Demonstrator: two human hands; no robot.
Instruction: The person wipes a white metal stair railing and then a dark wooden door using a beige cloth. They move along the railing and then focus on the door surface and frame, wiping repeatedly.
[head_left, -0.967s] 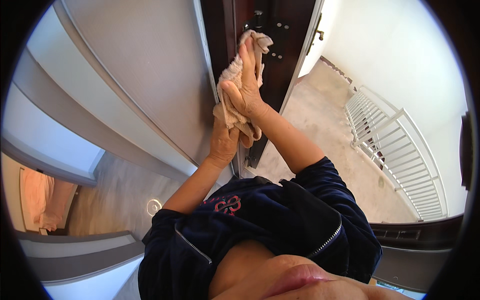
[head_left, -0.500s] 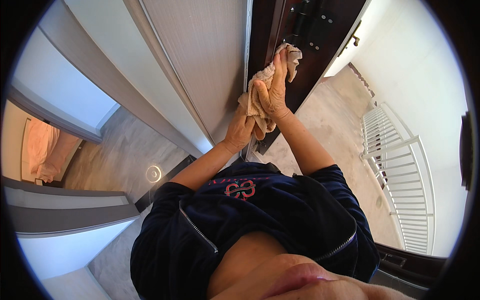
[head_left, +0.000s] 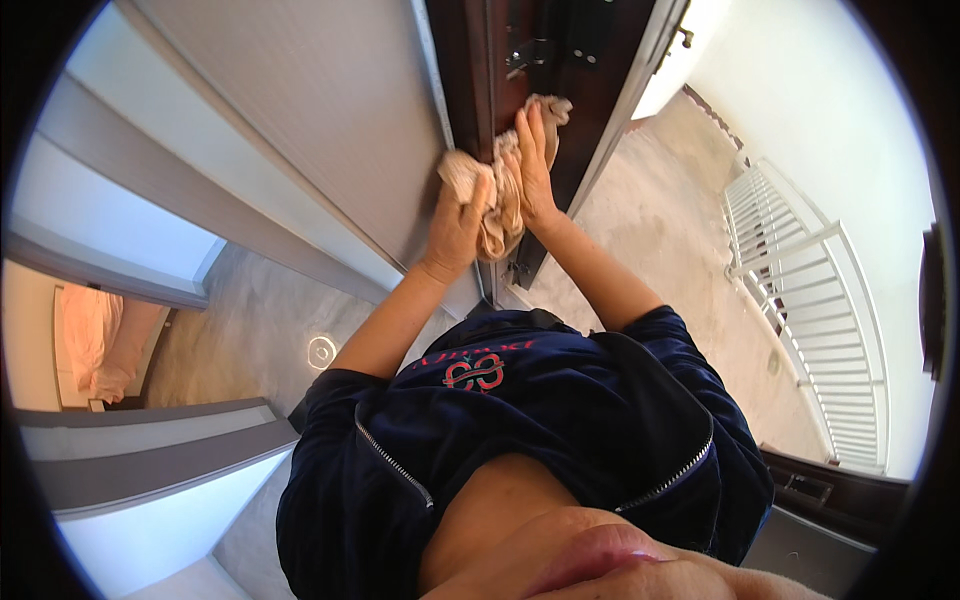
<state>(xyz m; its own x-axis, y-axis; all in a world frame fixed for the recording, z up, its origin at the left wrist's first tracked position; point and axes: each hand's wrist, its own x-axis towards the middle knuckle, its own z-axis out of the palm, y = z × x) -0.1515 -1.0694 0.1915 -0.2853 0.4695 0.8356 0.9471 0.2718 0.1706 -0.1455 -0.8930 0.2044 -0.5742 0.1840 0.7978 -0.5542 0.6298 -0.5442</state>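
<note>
A beige towelling cloth lies bunched between my two hands, against the dark brown door frame. My left hand is closed on the cloth's left end, next to the edge of a pale wood-grain panel. My right hand keeps its fingers long over the cloth and presses it to the dark wood, its thumb toward my left hand. A loose end of the cloth sticks out past the right fingertips, below a dark metal hinge. The surface under the cloth is hidden.
To the right, a white railing stands along the landing floor, below a white wall. On the left lie a grey marbled floor, pale door panels and a room with pink bedding. A dark door edge is at lower right.
The view has shifted, so the door frame sits further left. My left hand has moved up along the panel edge with its end of the cloth. My right hand stays on the cloth.
</note>
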